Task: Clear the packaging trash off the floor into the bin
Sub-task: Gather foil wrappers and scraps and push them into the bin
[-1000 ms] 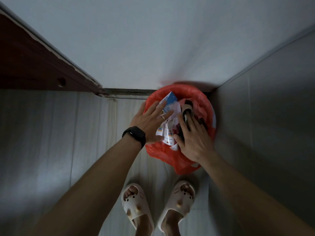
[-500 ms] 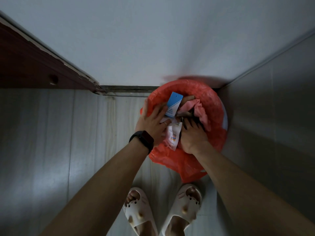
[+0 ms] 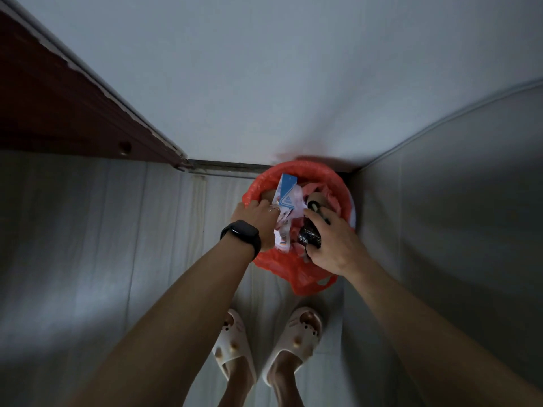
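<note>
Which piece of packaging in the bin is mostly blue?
The carton with a triangle mark, beside the left hand. The white wrapper nearer the person has only small coloured stripes, and the black wrapper by the right hand has no blue.
</note>
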`<state>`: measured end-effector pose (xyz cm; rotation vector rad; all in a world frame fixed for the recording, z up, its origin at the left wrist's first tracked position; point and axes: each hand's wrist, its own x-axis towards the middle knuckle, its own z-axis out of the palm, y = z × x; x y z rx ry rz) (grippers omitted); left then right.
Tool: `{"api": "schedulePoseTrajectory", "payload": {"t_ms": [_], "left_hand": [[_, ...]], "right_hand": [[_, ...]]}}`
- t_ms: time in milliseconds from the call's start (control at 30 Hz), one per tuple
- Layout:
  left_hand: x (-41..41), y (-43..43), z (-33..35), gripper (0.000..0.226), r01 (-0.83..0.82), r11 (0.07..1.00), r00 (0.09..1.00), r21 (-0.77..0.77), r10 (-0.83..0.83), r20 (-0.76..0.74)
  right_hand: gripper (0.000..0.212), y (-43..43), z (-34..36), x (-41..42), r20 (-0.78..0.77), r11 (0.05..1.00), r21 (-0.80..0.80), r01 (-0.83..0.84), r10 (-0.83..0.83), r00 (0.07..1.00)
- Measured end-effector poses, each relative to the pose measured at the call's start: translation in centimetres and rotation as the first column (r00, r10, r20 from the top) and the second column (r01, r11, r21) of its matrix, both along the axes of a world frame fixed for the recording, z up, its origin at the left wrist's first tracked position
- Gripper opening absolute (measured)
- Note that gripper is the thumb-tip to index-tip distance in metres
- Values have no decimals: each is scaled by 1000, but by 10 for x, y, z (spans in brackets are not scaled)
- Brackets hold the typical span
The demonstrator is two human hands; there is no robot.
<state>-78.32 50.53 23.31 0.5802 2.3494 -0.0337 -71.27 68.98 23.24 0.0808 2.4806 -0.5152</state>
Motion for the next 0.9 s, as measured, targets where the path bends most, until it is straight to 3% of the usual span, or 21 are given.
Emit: {"api": "schedulePoseTrajectory", "payload": {"t_ms": [133,233,333,500,633,733,900], "left_hand": [[13,-11,42,42,-77,997,995,-6,77,66],[28,-27,88,40,-137,991,986,-9,137,94],[43,-50,143,46,-192,981,973,-36,195,122],[81,-107,267,57,-426,904,898,25,419,132],[127,-167,383,57,-652,752,758,95,646,87],[172,-207,453,56,-770,623,631,137,775,27],[290,-251,544,52,-894,355,321,274,933,-163]], "right_hand": [[75,-7,44,11,-9,999,40,35,-35,999],[65,-22,96,17,-46,998,60,-25,27,999],[57,-43,154,20,-109,998,60,-34,40,993],[47,-91,276,29,-173,995,-20,-94,89,981],[55,-144,380,38,-304,966,-69,-248,216,928],[46,-183,444,52,-415,937,-106,-333,262,871],[50,-257,533,97,-556,788,-143,-598,436,707]]}}
